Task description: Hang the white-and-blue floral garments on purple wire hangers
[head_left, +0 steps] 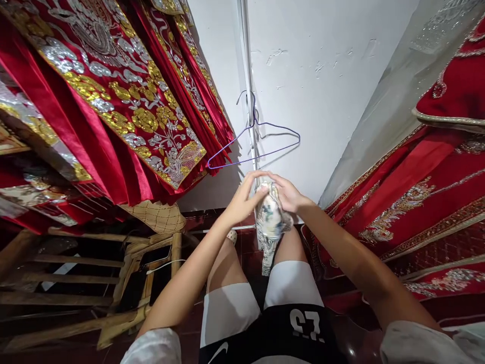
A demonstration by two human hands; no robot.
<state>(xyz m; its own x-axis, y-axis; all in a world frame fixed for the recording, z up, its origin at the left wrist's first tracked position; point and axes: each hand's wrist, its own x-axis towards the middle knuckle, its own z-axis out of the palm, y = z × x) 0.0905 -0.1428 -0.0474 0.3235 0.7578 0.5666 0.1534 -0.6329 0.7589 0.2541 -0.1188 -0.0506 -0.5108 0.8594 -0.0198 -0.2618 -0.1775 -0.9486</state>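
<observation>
Both my hands meet in front of me at the white wall. My left hand [242, 201] and my right hand [288, 194] pinch the top of a pale patterned cloth [270, 225], which hangs bunched down between my knees. Fingers of both hands are closed on its upper edge. Just above my hands a purple wire hanger [254, 142] hangs empty from a white pipe [248, 76] on the wall.
Red garments with gold and silver embroidery [125, 101] hang at the left, and more red embroidered fabric [417, 212] fills the right. A wooden chair frame [144, 263] stands low at the left. The floor is dark red tile [250, 242].
</observation>
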